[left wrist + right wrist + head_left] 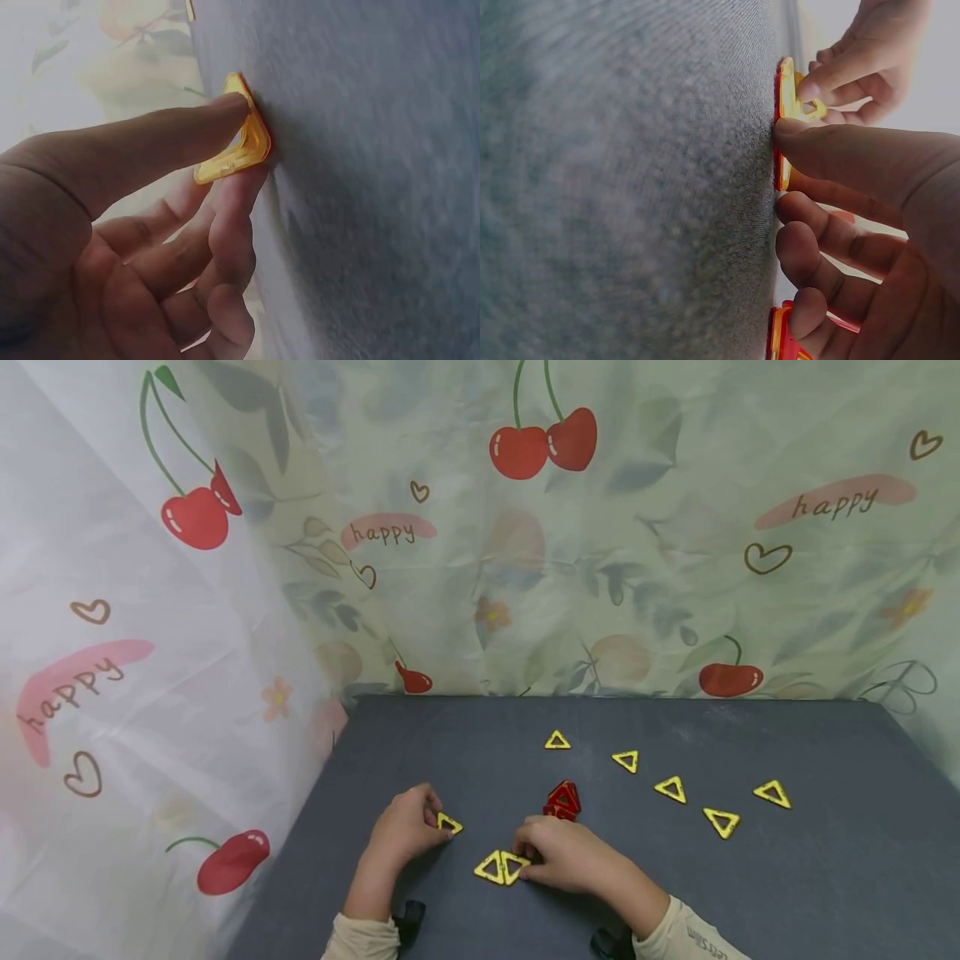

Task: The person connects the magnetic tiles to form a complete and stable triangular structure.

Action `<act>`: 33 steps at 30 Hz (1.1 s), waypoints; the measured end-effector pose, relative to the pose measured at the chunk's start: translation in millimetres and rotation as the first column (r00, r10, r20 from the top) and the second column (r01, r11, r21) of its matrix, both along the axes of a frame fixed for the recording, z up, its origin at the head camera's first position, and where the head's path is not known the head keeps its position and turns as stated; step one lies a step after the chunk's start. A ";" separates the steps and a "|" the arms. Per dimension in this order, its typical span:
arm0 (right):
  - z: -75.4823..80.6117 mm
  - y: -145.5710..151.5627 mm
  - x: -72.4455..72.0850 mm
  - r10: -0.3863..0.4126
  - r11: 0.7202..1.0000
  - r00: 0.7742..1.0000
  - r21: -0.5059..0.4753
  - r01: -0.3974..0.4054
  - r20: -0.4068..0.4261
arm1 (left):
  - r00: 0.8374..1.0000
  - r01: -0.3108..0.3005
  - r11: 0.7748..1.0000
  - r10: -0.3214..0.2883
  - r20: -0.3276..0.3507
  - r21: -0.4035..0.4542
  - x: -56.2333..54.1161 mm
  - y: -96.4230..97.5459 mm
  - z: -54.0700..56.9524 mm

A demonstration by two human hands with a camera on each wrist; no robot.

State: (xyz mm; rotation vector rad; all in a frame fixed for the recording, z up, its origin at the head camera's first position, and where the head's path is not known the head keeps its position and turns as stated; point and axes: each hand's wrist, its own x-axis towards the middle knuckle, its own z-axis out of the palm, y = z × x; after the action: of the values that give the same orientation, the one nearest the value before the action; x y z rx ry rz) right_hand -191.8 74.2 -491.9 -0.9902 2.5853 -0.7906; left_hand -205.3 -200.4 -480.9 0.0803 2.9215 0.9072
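Note:
Between thumb and fingers, my left hand (405, 827) pinches a yellow triangular tile (259, 142) with a hollow middle, tilted above the dark tabletop. Two more yellow triangular tiles lie flat side by side, edges together, in front of me. My right hand (573, 856) pinches the right-hand tile (507, 870) of that pair at its outer corner, its thumb on top in the right wrist view. The left tile of the pair (500, 868) lies nearer my left hand. Just beyond my right hand stands a small red piece of joined triangles (562, 797), its near part overlapped by the knuckles.
Several loose yellow triangles lie across the back and right of the dark table (840, 877), one (547, 745) at the back middle and one (780, 790) far right. A cherry-printed cloth (637, 568) hangs behind the table and along the left side.

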 end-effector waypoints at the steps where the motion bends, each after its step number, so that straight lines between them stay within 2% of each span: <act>1: -0.1 -0.1 -0.1 -0.001 1.000 1.000 0.001 0.001 0.001 | 1.000 0.012 1.000 -0.012 0.006 0.004 0.0 1.7 0.1; 8: -2.0 -1.0 -0.7 0.000 1.000 1.000 -0.004 0.000 0.001 | 0.994 0.085 0.995 -0.089 0.064 0.051 1.2 11.1 -1.9; 15: -2.3 -0.6 -1.7 0.005 1.000 1.000 -0.018 -0.005 -0.011 | 0.984 0.149 0.985 -0.156 0.086 0.083 5.7 19.6 0.1; 21: -3.0 -1.5 -2.0 -0.002 1.000 1.000 -0.013 0.002 -0.011 | 0.965 0.210 0.971 -0.225 0.137 0.117 8.2 26.1 3.1; 25: -2.7 -1.7 -2.0 -0.004 1.000 1.000 -0.009 0.004 -0.004 | 0.951 0.229 0.961 -0.255 0.175 0.156 9.1 27.1 4.8; 33: -2.1 -0.8 -0.3 -0.018 1.000 1.000 0.001 0.018 -0.004 | 0.925 0.287 0.925 -0.335 0.181 0.248 9.7 25.1 5.7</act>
State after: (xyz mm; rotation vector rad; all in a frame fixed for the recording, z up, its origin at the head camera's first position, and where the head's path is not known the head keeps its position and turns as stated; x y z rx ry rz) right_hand -192.1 73.4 -494.0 -0.9705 2.6015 -0.7929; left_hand -195.7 -175.4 -475.2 0.4206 2.4992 1.0938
